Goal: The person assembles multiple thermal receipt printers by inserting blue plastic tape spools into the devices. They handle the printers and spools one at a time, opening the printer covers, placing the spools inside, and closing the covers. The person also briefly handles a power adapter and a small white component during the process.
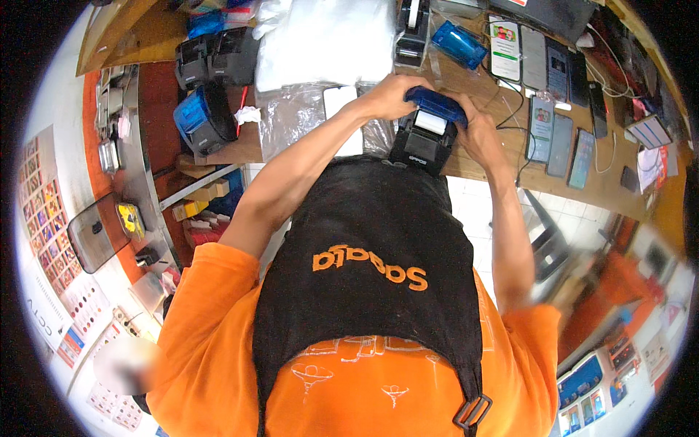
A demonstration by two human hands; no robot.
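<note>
In front of my apron, at the table's near edge, stands a small black receipt printer (421,151). Its translucent dark-blue lid (440,106) is raised at the far side, and a strip of white paper (431,121) shows beneath it. My left hand (391,97) grips the lid's left end, its fingertips partly hidden behind the lid. At the lid's right end, my right hand (477,125) is closed round the lid and the printer's side; some of its fingers are out of sight. A white flat phone-like slab (341,100) lies under my left forearm.
Clear plastic bags (324,44) are stacked at the far middle. More black printers (207,120) stand on the left, one with a blue lid. A loose blue lid (459,45) lies beyond my right hand. Several phones (561,146) and loose cables (520,109) cover the right side.
</note>
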